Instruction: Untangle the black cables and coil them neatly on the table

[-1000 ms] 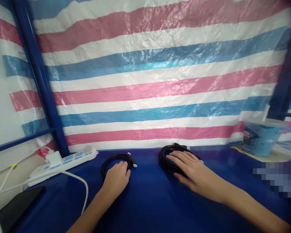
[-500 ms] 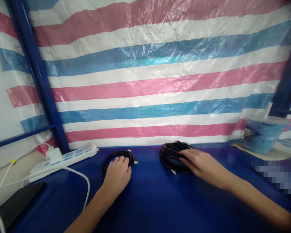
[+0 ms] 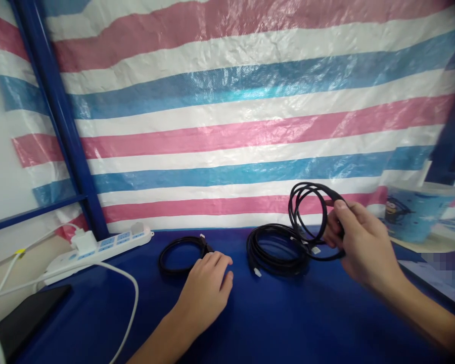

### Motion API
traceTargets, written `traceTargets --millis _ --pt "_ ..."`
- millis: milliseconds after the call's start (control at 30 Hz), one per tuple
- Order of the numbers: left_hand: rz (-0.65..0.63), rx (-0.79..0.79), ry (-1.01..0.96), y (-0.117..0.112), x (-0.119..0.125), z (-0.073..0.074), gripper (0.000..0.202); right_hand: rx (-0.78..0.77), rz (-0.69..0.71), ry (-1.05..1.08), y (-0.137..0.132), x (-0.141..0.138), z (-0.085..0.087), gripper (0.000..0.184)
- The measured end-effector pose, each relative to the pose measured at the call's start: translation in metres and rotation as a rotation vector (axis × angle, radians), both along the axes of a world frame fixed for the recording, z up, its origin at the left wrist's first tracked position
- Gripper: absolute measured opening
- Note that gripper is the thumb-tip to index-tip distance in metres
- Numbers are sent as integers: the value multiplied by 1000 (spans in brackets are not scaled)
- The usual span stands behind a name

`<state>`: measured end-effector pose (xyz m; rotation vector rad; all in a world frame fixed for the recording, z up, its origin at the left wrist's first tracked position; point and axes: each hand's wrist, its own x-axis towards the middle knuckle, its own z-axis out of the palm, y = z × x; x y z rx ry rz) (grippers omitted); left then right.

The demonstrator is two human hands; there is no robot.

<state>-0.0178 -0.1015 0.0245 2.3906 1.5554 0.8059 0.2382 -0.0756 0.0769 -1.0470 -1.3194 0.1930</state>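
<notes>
My right hand (image 3: 367, 247) pinches a black coiled cable (image 3: 323, 217) between thumb and fingers and holds it raised, its loops hanging to the left. Below and left of it, a larger coil of black cable (image 3: 255, 253) lies on the blue desk, a light plug end showing at its front. My left hand (image 3: 208, 288) rests palm down, fingers forward and thumb apart, with no cable seen in it. Just beyond its fingertips lies a smaller black cable coil (image 3: 169, 270), its connectors at the right side; whether the fingers touch it I cannot tell.
A white power strip (image 3: 102, 247) with a plug and white cord (image 3: 131, 303) stands at the left. Near the left edge lies a dark flat object (image 3: 30, 313). A blue cup (image 3: 417, 212) stands at the right. Striped sheeting (image 3: 227, 141) hangs behind the blue desk (image 3: 273, 323).
My right hand has lifted one coiled cable off the larger coil, moving up and to the right. My left hand has moved right and nearer, off the small coil.
</notes>
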Motion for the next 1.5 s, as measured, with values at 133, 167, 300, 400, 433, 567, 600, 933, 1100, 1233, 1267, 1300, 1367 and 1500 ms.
traceTargets --millis 133,167,300,400,433,567,600,933,1100,1233,1267,1300,1367,1500 --pt "-42 -97 -187 1 2 -3 25 132 -88 -213 -15 0 -7 27" --pt "-60 -131 -224 1 3 -2 27 146 -69 -290 -19 -2 -10 25" --pt "-324 -510 -856 -8 12 14 55 370 143 -897 -38 -29 -25 15" --pt "-402 -863 -1471 -21 18 27 62 631 227 -1292 -45 -51 -42 28" --pt "-352 -906 -1509 -25 19 29 58 655 241 -1321 -46 -57 -47 27" --pt "-158 -887 -1361 -28 17 24 26 637 268 -1350 -50 -65 -54 24" --pt "-143 -888 -1349 -27 16 23 18 638 275 -1358 -50 -65 -53 25" --pt "-175 -719 -1369 -26 1 47 18 583 197 -1234 -28 -33 -41 71" --pt "-176 -709 -1486 -22 -2 40 17 108 236 -725 -24 -28 -37 77" --pt "-162 -557 -1538 -21 0 37 17 -417 852 -44 -26 -43 -45 79" --pt "-150 -519 -1551 -21 1 38 17 -486 1011 108 -28 -49 -48 76" --pt "-133 -487 -1571 -22 2 39 18 -546 1136 244 -30 -54 -51 70" --pt "-85 -449 -1622 -23 3 42 18 -638 1275 465 -35 -63 -51 62" --pt "2 -422 -1692 -21 4 42 20 -637 1373 620 -46 -73 -41 74"
